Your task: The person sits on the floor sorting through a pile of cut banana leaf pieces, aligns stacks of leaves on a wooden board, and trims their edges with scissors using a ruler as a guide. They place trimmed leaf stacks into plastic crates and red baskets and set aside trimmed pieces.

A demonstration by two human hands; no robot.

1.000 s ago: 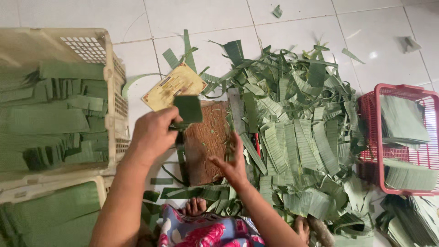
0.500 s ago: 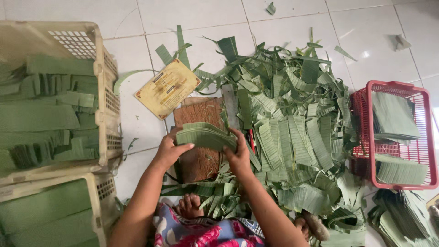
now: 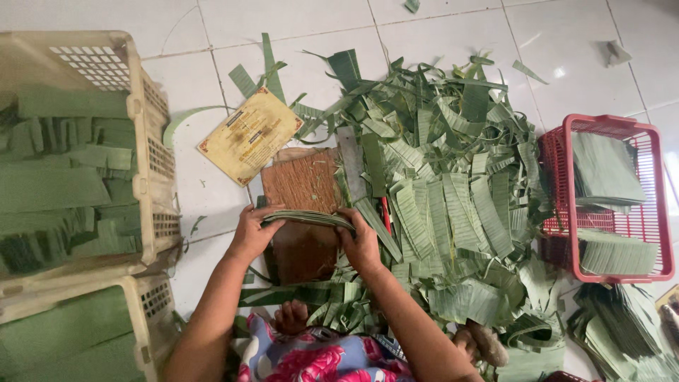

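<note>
Two beige crates (image 3: 152,163): along the floor's left edge, both packed with cut green leaf pieces.
Leaf heap (image 3: 453,198): loose strips spread over the tiled floor (image 3: 453,28), centre to right.
Red basket (image 3: 559,163): at the right edge, holding folded leaves.
Wooden board (image 3: 300,185): brown, just left of the heap, beside a yellow card (image 3: 249,134).
Leaf stack (image 3: 308,219): flat across the board, held at both ends.
Left hand (image 3: 251,233): closed on the stack's left end.
Right hand (image 3: 361,244): closed on its right end.
</note>
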